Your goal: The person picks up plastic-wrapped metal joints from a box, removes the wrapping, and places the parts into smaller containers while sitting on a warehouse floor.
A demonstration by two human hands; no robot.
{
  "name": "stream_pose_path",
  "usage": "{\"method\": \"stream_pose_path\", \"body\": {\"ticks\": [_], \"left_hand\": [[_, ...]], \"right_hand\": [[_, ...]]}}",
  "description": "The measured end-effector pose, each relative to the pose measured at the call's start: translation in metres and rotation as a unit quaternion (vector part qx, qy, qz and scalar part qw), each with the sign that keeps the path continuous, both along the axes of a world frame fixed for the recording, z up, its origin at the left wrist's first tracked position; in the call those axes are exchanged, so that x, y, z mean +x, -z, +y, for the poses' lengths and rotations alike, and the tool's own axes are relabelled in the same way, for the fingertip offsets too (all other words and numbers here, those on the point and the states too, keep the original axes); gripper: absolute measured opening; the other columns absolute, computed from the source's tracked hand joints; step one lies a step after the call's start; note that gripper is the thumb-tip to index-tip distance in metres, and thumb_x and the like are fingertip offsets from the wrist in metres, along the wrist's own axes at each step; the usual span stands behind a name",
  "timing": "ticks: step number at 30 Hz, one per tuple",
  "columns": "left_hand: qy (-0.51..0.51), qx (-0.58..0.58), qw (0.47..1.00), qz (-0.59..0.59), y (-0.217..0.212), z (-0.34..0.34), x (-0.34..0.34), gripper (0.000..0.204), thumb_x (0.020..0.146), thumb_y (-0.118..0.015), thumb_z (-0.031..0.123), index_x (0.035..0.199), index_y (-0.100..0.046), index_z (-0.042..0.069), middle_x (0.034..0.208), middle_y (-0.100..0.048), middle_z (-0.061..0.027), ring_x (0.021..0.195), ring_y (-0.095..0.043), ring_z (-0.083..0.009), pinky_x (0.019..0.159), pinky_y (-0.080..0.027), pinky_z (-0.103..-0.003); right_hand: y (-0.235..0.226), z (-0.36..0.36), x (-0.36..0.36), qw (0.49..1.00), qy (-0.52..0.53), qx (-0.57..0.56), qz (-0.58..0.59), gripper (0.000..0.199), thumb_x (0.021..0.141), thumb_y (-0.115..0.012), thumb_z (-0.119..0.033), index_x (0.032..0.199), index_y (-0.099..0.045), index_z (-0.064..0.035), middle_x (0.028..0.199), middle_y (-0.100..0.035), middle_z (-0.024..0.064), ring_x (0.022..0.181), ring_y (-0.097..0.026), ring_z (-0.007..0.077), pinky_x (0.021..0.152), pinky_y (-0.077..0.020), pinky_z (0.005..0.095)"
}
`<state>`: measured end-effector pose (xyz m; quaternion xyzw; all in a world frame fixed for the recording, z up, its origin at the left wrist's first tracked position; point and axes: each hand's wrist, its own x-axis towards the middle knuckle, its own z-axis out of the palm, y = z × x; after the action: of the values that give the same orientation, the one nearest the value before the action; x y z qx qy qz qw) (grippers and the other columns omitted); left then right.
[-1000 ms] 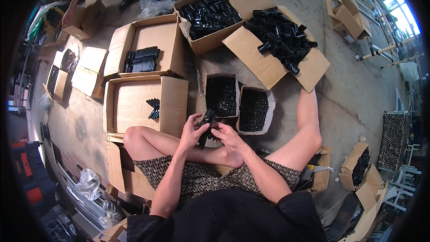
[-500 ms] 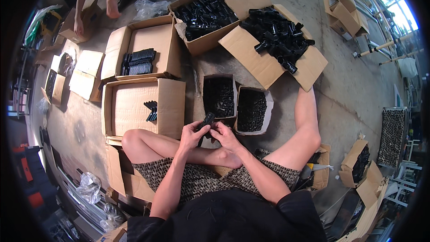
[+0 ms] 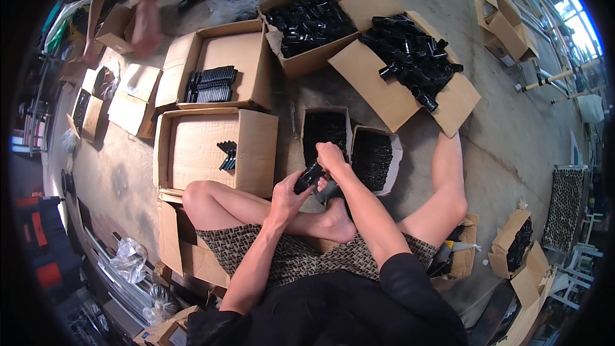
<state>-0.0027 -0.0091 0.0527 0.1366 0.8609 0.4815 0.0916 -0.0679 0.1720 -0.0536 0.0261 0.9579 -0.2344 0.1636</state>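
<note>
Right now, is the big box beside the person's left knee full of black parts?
No, the big box holds only a few black parts on its bare cardboard bottom.

Two small open boxes (image 3: 325, 129) (image 3: 373, 157), four large cardboard cartons (image 3: 211, 147) (image 3: 221, 64) (image 3: 307, 32) (image 3: 410, 83).

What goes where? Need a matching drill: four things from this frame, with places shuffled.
Things:
1. small black plastic part
2. neat row of black parts
3. loose pile of black tube-shaped parts
4. few black parts

Places:
A. on a flattened cardboard sheet, upper right
B. between the left hand and right hand
C. in the near large carton
D. in the far open carton

Pairs: 1-B, 2-D, 3-A, 4-C
</note>
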Motion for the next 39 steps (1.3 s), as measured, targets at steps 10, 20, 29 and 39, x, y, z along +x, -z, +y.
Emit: {"method": "stream_pose_path", "body": {"ticks": [10,20,29,39], "left_hand": [[-0.001,-0.008,1.0,-0.02,0.0,0.004,-0.003,0.039,0.08,-0.074,0.015,0.115,-0.063,0.0,0.097,-0.068,-0.0231,0.087,-0.068,-0.0377,0.074,-0.054,-0.041],[0.01,-0.007,0.999,-0.049,0.005,0.001,-0.005,0.043,0.08,-0.076,0.016,0.117,-0.064,-0.002,0.092,-0.068,-0.025,0.082,-0.069,-0.0372,0.071,-0.054,-0.04],[0.012,-0.003,1.0,-0.008,0.005,-0.003,-0.002,0.043,0.082,-0.075,0.018,0.118,-0.064,-0.002,0.09,-0.069,-0.0237,0.08,-0.07,-0.033,0.071,-0.054,-0.038],[0.021,0.012,0.997,-0.073,-0.067,0.012,-0.016,0.042,0.089,-0.069,0.022,0.119,-0.061,-0.006,0.089,-0.068,-0.0231,0.081,-0.067,-0.0384,0.073,-0.053,-0.04]], "right_hand": [[0.012,0.026,0.006,0.995,0.059,-0.083,-0.002,0.035,0.074,-0.072,-0.01,0.109,-0.07,-0.0056,0.088,-0.071,0.02,0.09,-0.069,0.0384,0.083,-0.055,0.045],[-0.128,-0.003,0.057,0.934,-0.059,-0.234,0.263,0.018,0.081,-0.072,-0.013,0.096,-0.068,-0.0041,0.09,-0.069,0.0099,0.087,-0.066,0.0251,0.081,-0.0491,0.0391],[-0.118,-0.001,0.07,0.927,-0.067,-0.231,0.287,0.032,0.08,-0.072,-0.01,0.112,-0.068,-0.0078,0.122,-0.063,0.0107,0.107,-0.061,0.0259,0.093,-0.0474,0.0381],[-0.089,-0.014,0.103,0.709,0.144,-0.689,-0.051,0.047,0.093,-0.069,-0.014,0.135,-0.052,-0.0035,0.127,-0.059,0.0045,0.116,-0.055,0.0133,0.099,-0.0458,0.0295]]}}
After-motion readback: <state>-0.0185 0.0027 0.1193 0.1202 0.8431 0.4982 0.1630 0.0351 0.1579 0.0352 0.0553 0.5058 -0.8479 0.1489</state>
